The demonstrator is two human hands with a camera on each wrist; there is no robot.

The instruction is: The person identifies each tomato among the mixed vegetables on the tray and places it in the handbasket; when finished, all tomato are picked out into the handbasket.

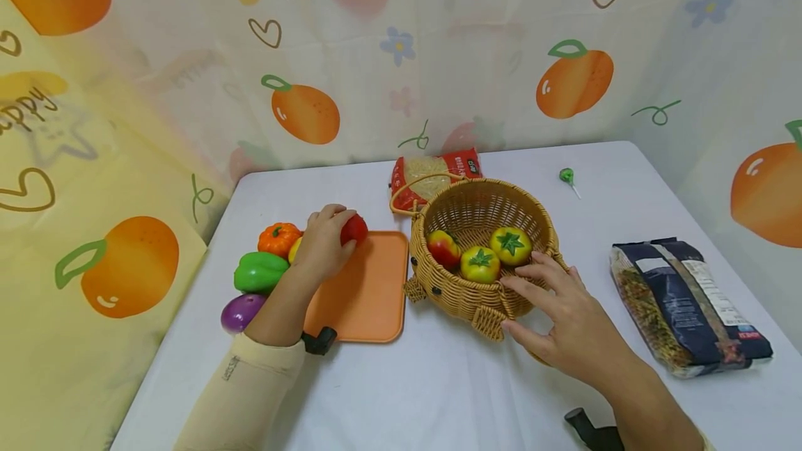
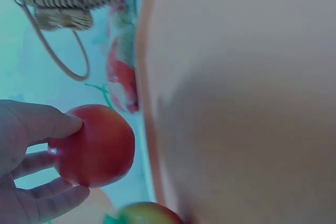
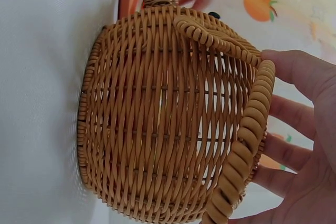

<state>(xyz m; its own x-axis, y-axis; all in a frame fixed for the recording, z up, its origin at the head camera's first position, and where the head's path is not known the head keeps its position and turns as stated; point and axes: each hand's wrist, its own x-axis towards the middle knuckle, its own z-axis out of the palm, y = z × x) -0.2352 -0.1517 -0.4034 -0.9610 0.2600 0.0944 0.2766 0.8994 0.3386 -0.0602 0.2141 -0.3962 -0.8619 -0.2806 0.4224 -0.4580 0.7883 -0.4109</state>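
Observation:
My left hand (image 1: 321, 246) holds a red tomato (image 2: 97, 148) between thumb and fingers, over the far left part of an orange tray (image 1: 370, 298). Left of the tray sit an orange pumpkin (image 1: 278, 239), a green bell pepper (image 1: 260, 272) and a round purple vegetable (image 1: 241, 312). A yellow fruit (image 1: 294, 250) is partly hidden by the hand. With fingers spread, my right hand (image 1: 573, 319) touches the near right rim of a wicker basket (image 3: 152, 103). Inside it lie two yellow-green tomatoes (image 1: 480, 264) and a red-yellow fruit (image 1: 443, 249).
Behind the basket lies a red bag of grain (image 1: 432, 176). A green lollipop (image 1: 567, 177) is at the back right. On the right rests a dark blue food bag (image 1: 686, 312). The basket's thick handle (image 3: 241, 145) hangs at its near side.

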